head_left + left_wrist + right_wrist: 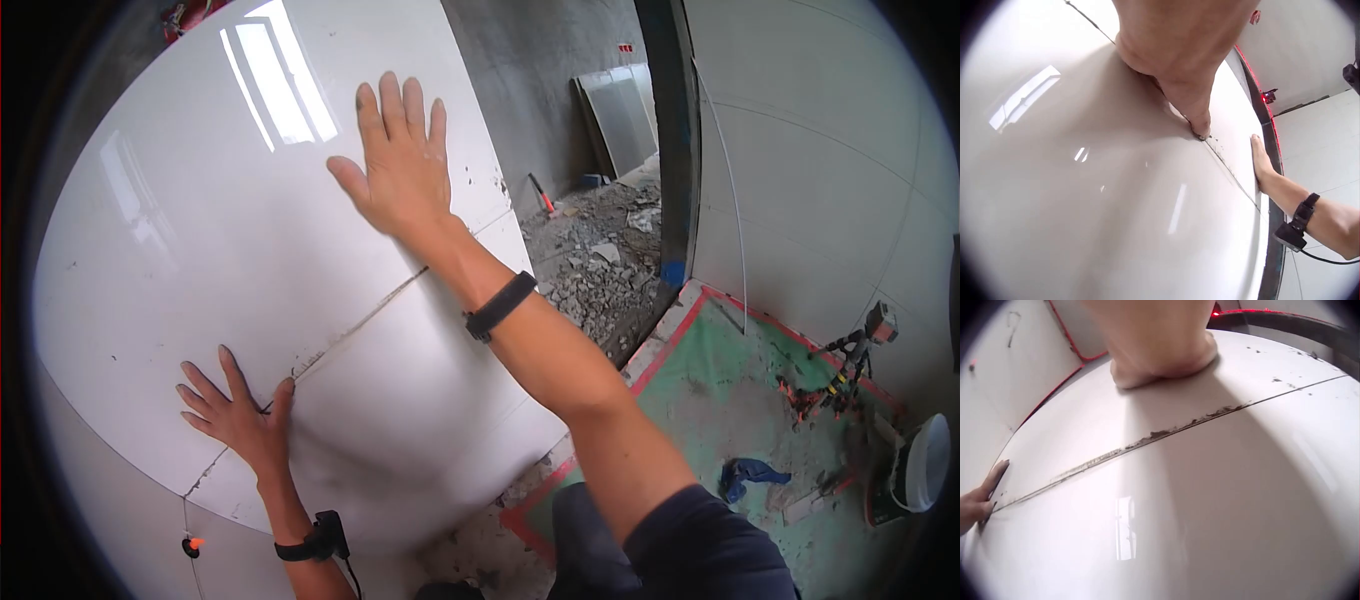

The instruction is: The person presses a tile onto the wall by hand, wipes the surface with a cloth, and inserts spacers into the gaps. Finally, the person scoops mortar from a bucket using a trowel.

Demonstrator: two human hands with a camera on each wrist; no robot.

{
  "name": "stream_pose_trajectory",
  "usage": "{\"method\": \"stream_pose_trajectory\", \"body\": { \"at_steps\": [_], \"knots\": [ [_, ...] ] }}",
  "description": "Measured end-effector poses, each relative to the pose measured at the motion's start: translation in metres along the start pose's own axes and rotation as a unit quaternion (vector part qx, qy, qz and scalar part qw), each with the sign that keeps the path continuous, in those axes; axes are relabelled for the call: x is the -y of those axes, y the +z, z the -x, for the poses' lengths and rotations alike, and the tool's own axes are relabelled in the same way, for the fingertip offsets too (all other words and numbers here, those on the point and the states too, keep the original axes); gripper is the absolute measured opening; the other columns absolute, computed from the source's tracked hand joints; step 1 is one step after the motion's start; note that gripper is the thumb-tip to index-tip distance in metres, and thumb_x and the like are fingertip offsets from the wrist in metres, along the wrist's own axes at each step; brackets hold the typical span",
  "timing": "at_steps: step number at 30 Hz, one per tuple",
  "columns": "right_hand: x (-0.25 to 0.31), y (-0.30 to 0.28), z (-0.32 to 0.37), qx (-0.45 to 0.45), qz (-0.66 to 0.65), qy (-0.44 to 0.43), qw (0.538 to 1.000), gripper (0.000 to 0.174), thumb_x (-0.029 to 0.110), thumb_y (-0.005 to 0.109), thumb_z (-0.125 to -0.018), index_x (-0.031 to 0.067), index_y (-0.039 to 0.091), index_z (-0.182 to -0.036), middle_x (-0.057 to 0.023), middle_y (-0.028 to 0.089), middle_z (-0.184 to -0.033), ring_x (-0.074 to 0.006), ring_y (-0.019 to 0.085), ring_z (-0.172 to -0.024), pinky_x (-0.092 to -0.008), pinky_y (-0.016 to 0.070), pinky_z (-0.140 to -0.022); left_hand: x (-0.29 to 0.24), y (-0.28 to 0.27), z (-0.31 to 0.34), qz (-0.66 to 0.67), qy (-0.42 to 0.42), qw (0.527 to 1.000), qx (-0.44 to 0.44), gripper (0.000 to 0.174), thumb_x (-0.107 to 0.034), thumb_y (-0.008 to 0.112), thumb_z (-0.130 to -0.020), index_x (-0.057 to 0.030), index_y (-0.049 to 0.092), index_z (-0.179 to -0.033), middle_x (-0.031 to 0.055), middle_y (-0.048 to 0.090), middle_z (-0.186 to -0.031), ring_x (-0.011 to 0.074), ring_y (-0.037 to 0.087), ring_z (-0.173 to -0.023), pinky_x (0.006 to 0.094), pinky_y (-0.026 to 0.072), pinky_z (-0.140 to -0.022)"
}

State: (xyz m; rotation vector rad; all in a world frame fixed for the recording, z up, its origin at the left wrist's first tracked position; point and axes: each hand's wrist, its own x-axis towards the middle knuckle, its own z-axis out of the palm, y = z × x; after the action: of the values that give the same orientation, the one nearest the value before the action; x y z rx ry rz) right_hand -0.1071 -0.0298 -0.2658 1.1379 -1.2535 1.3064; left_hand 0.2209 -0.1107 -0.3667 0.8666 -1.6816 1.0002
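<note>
A large glossy white wall tile fills the left of the head view, with a thin joint, smeared with dark grey mortar, along its lower edge above another white tile. My right hand presses flat on the upper tile, fingers spread and pointing up. Lower and to the left, my left hand lies spread on the tiles, its thumb right at the joint. In the left wrist view that thumb touches the joint line. The right wrist view shows the heel of my right hand against the tile above the joint.
Right of the tiles, a doorway with a dark frame opens on rubble and leaning panels. Green floor sheeting carries a blue cloth, a white bucket and a tripod-like device. A small black-and-orange piece hangs on a line below the joint.
</note>
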Motion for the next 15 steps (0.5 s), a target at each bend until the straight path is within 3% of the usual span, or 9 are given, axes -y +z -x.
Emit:
{"method": "stream_pose_trajectory", "body": {
  "at_steps": [6,9,11,12,15],
  "knots": [
    [0.001,-0.011,0.004,0.020,-0.010,0.016,1.000,0.081,0.051,0.051,-0.095,-0.0031,0.030,-0.151,-0.0290,0.025,-0.157,-0.0513,0.016,-0.146,-0.0635,0.0081,-0.117,-0.029,-0.015,-0.020,0.004,0.031,0.999,0.035,0.103,-0.060,0.082,-0.065,-0.0267,0.040,-0.153,0.0221,0.013,-0.164,0.0519,0.012,-0.147,0.0708,0.0091,-0.112],
    [0.010,-0.052,-0.018,0.013,0.010,-0.043,0.999,0.082,0.050,0.056,-0.093,-0.0028,0.031,-0.151,-0.0287,0.025,-0.158,-0.0493,0.014,-0.147,-0.0636,0.0077,-0.118,-0.033,-0.017,-0.025,0.015,0.009,0.998,0.063,0.107,-0.053,0.088,-0.060,-0.0270,0.040,-0.153,0.0222,0.012,-0.164,0.0515,0.011,-0.148,0.0708,0.0088,-0.113],
    [0.011,-0.066,-0.037,-0.157,0.000,-0.046,0.987,0.083,0.050,0.057,-0.093,-0.0020,0.032,-0.152,-0.0277,0.025,-0.158,-0.0494,0.015,-0.147,-0.0638,0.0071,-0.118,-0.034,-0.016,-0.025,0.001,0.000,0.997,0.075,0.111,-0.046,0.089,-0.058,-0.0277,0.037,-0.154,0.0207,0.011,-0.165,0.0505,0.010,-0.148,0.0704,0.0082,-0.113],
    [0.007,-0.055,-0.030,-0.158,0.001,-0.042,0.987,0.083,0.050,0.057,-0.093,-0.0020,0.032,-0.152,-0.0277,0.025,-0.158,-0.0494,0.015,-0.147,-0.0638,0.0071,-0.118,-0.033,-0.014,-0.024,0.000,0.004,0.997,0.075,0.111,-0.046,0.089,-0.058,-0.0277,0.037,-0.154,0.0207,0.011,-0.165,0.0505,0.010,-0.148,0.0704,0.0082,-0.113],
    [-0.005,-0.005,-0.017,0.020,-0.018,0.007,1.000,0.083,0.051,0.054,-0.094,-0.0022,0.029,-0.152,-0.0265,0.023,-0.159,-0.0468,0.016,-0.148,-0.0624,0.0069,-0.118,-0.039,-0.018,-0.030,-0.017,-0.009,0.997,0.074,0.115,-0.044,0.090,-0.055,-0.0265,0.036,-0.155,0.0211,0.009,-0.165,0.0507,0.010,-0.148,0.0702,0.0086,-0.114]
  ]
}}
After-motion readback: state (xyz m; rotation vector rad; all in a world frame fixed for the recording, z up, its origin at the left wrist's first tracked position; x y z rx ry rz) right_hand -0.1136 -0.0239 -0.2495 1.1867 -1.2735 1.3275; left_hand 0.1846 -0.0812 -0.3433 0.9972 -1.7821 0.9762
